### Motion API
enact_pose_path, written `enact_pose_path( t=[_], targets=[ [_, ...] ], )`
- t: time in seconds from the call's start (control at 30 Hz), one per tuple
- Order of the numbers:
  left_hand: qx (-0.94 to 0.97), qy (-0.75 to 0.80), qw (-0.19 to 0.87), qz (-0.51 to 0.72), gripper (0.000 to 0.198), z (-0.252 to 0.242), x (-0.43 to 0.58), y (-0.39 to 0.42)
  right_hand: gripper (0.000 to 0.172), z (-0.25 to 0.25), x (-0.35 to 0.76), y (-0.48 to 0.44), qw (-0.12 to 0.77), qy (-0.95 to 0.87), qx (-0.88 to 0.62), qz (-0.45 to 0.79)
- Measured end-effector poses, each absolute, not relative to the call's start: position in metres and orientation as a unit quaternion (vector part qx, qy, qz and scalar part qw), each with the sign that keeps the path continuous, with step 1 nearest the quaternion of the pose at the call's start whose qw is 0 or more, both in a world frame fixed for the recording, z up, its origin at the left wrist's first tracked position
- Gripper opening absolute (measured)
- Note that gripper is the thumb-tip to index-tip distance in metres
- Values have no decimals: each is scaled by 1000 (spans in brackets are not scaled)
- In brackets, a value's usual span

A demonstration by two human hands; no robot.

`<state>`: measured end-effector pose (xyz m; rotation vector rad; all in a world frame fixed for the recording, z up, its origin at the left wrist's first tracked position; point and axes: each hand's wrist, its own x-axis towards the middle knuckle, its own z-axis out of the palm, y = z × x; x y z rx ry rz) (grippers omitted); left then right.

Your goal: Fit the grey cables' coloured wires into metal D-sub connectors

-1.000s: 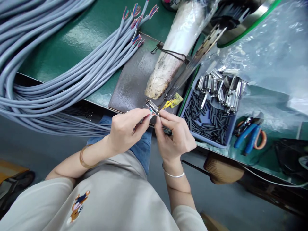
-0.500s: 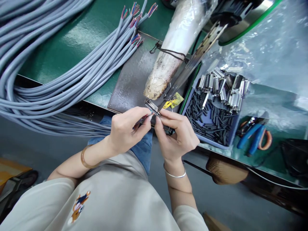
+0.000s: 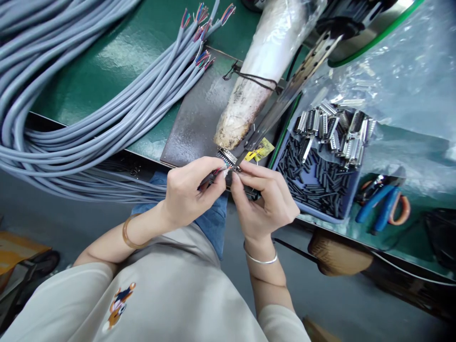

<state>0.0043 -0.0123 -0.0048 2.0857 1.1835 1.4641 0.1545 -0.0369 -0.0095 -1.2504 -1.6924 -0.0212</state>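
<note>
My left hand (image 3: 194, 190) pinches the thin coloured wires (image 3: 223, 169) at the end of a grey cable, whose sheath is mostly hidden under the palm. Opposite it, my right hand (image 3: 263, 197) grips the near end of a small metal multi-pin connector (image 3: 227, 157) between thumb and fingers. The wires meet the pin side of the connector. Just above it, the dark tip of a slanted metal tool (image 3: 245, 154), which looks like a soldering iron, reaches down close to the connector. A blunt wrapped tube (image 3: 245, 99) ends right behind the connector.
A bundle of grey cables (image 3: 117, 109) with stripped ends covers the left of the green bench. At right stands a blue tray (image 3: 344, 209) with black sleeves (image 3: 302, 185) and metal connectors (image 3: 335, 128). Beside it lie blue-handled pliers (image 3: 383, 204). A yellow tag (image 3: 261, 149) is behind my right fingers.
The slanted tool's tip now sits lower, against the wire side of the connector. The whole view has shifted slightly; both hands keep their pinch.
</note>
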Motion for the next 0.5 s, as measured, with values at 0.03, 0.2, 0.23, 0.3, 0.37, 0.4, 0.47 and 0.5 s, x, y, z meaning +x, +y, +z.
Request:
enact_pose_path(
  t=[0.03, 0.2, 0.23, 0.3, 0.37, 0.4, 0.47, 0.5],
  targets=[
    [732, 412, 165, 517, 7, -4, 4, -11, 18, -8, 154, -37, 495, -699, -516, -14],
    [719, 404, 215, 523, 6, -1, 2, -10, 18, -5, 154, -40, 474, -710, -520, -44],
    [714, 405, 238, 520, 6, -2, 1, -10, 17, -6, 154, -41, 470, -714, -516, -51],
    [698, 415, 291, 506, 5, -3, -1, -12, 16, -9, 155, -43, 462, -724, -508, -60],
    [677, 427, 341, 494, 3, -6, -2, -13, 16, -11, 157, -45, 457, -731, -503, -63],
    [667, 429, 359, 492, 2, -7, -2, -14, 16, -12, 159, -46, 459, -731, -502, -61],
    [655, 423, 380, 497, 2, -8, -2, -14, 20, -14, 164, -49, 475, -723, -500, -45],
    [653, 418, 384, 502, 3, -9, -2, -15, 24, -15, 168, -51, 493, -714, -495, -35]
  ],
)
